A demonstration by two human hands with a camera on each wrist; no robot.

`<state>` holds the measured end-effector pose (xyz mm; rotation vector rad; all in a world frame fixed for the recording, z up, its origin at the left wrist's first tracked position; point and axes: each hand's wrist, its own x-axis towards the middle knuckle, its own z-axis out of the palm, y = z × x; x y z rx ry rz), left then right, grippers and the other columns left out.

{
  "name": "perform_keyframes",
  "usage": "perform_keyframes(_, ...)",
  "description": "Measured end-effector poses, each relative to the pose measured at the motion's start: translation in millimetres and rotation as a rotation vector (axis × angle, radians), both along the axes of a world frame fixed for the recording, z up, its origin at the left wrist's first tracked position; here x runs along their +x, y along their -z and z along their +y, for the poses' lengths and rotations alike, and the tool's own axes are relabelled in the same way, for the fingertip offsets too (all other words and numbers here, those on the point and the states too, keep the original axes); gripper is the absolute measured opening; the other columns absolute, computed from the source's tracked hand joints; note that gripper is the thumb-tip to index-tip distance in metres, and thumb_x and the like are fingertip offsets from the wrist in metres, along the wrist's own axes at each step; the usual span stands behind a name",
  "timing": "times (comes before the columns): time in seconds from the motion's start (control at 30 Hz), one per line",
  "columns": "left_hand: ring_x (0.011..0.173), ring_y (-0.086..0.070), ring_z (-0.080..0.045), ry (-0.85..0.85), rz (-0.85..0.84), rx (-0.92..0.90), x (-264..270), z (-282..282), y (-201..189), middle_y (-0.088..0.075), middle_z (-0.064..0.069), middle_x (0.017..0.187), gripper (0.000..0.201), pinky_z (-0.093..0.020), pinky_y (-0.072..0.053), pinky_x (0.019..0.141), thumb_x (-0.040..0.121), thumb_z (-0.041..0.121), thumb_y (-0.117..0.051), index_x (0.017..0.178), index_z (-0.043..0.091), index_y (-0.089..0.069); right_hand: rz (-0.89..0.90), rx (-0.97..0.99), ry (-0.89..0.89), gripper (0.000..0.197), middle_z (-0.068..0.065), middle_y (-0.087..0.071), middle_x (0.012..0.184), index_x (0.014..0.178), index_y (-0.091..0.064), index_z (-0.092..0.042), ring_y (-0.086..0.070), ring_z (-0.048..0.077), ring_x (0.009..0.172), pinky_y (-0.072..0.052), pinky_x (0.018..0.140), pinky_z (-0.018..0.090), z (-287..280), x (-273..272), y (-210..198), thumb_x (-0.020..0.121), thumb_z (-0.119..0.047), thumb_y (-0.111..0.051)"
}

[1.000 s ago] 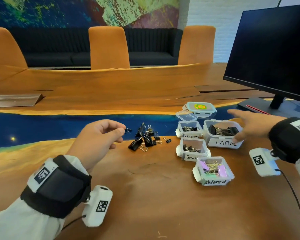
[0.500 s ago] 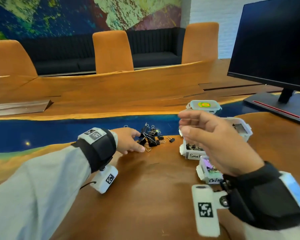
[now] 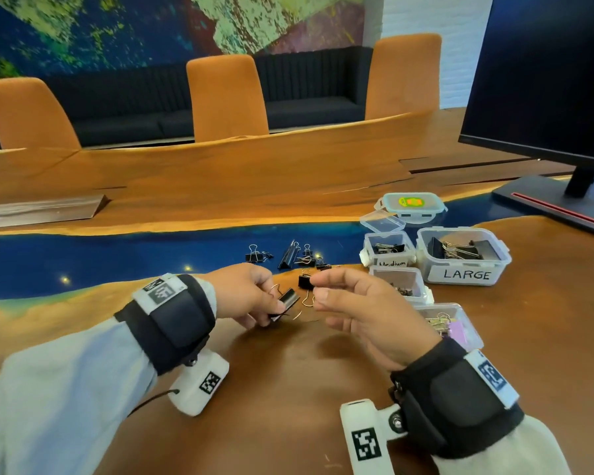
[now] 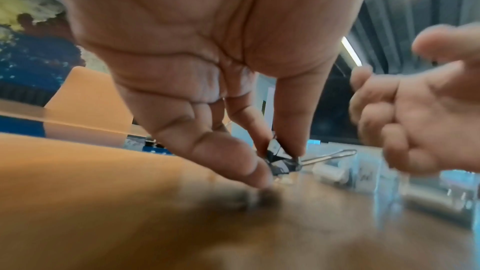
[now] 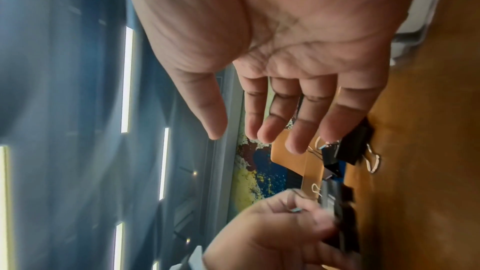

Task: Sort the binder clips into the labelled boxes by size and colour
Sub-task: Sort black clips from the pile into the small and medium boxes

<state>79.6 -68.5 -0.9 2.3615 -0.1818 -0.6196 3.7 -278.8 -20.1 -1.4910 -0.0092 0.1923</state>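
My left hand (image 3: 275,310) pinches a black binder clip (image 3: 288,299) just above the wooden table; the left wrist view shows thumb and fingers closed round this clip (image 4: 281,161). Close to its right my right hand (image 3: 318,289) hovers with relaxed fingers (image 5: 272,130) and holds nothing. Another black clip (image 3: 304,281) lies on the table between the hands, and the right wrist view shows that clip (image 5: 353,149) too. Several loose black clips (image 3: 290,257) lie further back. The Medium (image 3: 369,258), LARGE (image 3: 467,274), Small (image 3: 422,286) and coloured (image 3: 472,329) boxes stand at the right.
Two loose lids (image 3: 410,204) lie behind the boxes. A monitor (image 3: 546,80) on its stand (image 3: 546,204) fills the far right. Orange chairs (image 3: 227,97) line the far side of the table.
My left hand has taken a black clip from the pile and drawn it nearer. My right hand has come down and left from in front of the boxes to beside the left hand.
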Motion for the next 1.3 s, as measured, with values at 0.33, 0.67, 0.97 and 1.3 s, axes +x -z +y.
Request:
perform_keyframes(0.33, 0.073, -0.070, -0.020, -0.273, 0.030, -0.662, -35.4, -12.7, 0.5, -0.073, -0.014, 0.089, 0.017, -0.030, -0.054, 0.058, 0.090, 0.015, -0.073, 0.092, 0.007, -0.057, 0.001, 0.119, 0.072, 0.021, 0.006, -0.071, 0.085, 0.108, -0.068, -0.007, -0.064, 0.014, 0.075, -0.054, 0.067, 0.029, 18.2, 12.2, 12.8, 0.090, -0.018, -0.069)
perform_keyframes(0.67, 0.069, -0.071, -0.023, -0.281, 0.443, -1.259, -33.5, 0.0, 19.0, -0.071, -0.020, 0.090, 0.037, -0.025, -0.058, 0.051, 0.079, 0.011, -0.066, 0.113, -0.001, -0.057, 0.017, 0.311, 0.044, 0.011, 0.011, -0.065, 0.074, 0.096, -0.067, 0.000, -0.058, 0.014, 0.061, -0.053, 0.055, 0.022, 12.8, 20.1, 21.4, 0.094, -0.002, -0.056)
perform_keyframes(0.97, 0.076, -0.071, -0.027, -0.179, 0.420, -1.329, -32.1, -2.7, 25.9, -0.066, -0.018, 0.089, 0.039, -0.029, -0.059, 0.059, 0.057, 0.014, -0.096, 0.076, 0.014, -0.062, -0.012, 0.204, 0.137, 0.040, -0.004, -0.067, 0.092, 0.111, -0.073, -0.018, -0.059, 0.007, 0.086, -0.041, 0.078, 0.031, 6.0, 24.8, 17.5, 0.072, -0.027, -0.076)
perform_keyframes(1.3, 0.070, -0.065, -0.016, -0.202, 0.195, -1.259, -35.4, -10.9, 23.5, -0.071, -0.008, 0.092, 0.022, -0.024, -0.057, 0.061, 0.071, -0.004, -0.070, 0.069, 0.018, -0.066, -0.048, 0.384, 0.116, 0.087, 0.010, -0.071, 0.093, 0.120, -0.058, -0.016, -0.069, 0.018, 0.080, -0.057, 0.064, 0.027, 13.5, 20.4, 14.8, 0.047, -0.045, -0.096)
